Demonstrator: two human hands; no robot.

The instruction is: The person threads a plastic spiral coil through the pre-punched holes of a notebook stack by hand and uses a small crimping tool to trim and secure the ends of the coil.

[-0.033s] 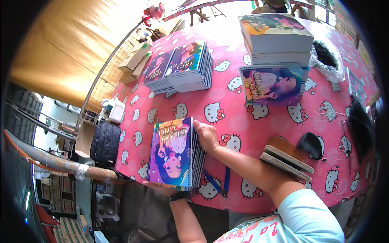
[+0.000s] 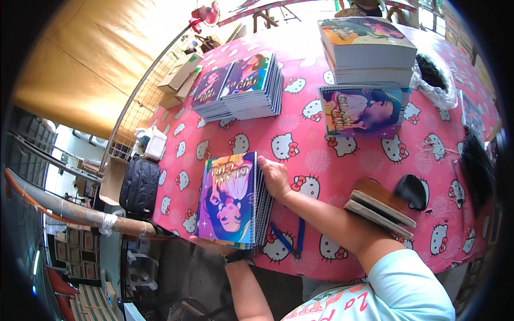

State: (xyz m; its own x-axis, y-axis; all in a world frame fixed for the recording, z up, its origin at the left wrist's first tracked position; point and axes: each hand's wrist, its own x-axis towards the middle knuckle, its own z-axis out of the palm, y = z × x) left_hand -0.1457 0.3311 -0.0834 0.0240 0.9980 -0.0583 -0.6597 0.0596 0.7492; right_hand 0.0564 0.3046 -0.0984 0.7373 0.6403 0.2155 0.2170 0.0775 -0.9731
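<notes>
A stack of spiral notebooks (image 2: 227, 206) with a purple illustrated cover sits at the table's near left edge, its coil bindings fanned along the right side. My left hand (image 2: 213, 246) grips the near end from below, its fingers partly hidden under the stack. At the far right corner, my right hand (image 2: 274, 178) closes against the bound side, the thumb by the top edge. Blue-handled pliers (image 2: 287, 242) lie just right of the stack, near my right forearm.
Two adjoining notebook piles (image 2: 238, 88) stand farther back. A tall book stack (image 2: 369, 53) rises at the far right, more notebooks (image 2: 361, 112) before it. Wooden blocks (image 2: 380, 206) and a black rounded object (image 2: 411, 192) lie beyond my right arm. A black bag (image 2: 140, 186) borders the left.
The view has shifted very slightly. Both hands keep their places on the notebook stack, which looks tilted a touch differently.
</notes>
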